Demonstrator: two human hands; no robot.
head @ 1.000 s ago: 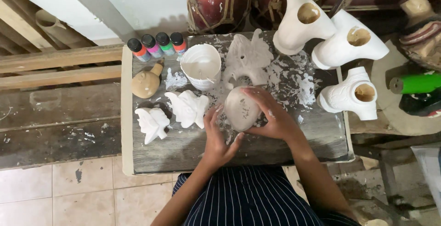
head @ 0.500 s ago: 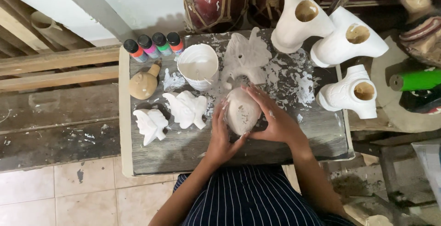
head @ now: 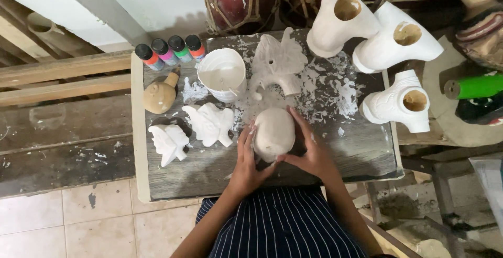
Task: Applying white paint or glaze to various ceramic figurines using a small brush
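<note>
On paint-splattered table (head: 367,148), left hand (head: 245,165) and right hand (head: 310,156) grip rounded plaster figure (head: 273,132).

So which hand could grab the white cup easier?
Probably the left hand. It sits on the left side of the pale figure, nearer the white cup. The right hand is on the far side.

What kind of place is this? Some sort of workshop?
Probably a small craft workshop for moulded figures. Both hands, left hand and right hand, hold a pale rounded cast over a splattered work table, with white figurines and small paint bottles beside it.
</note>
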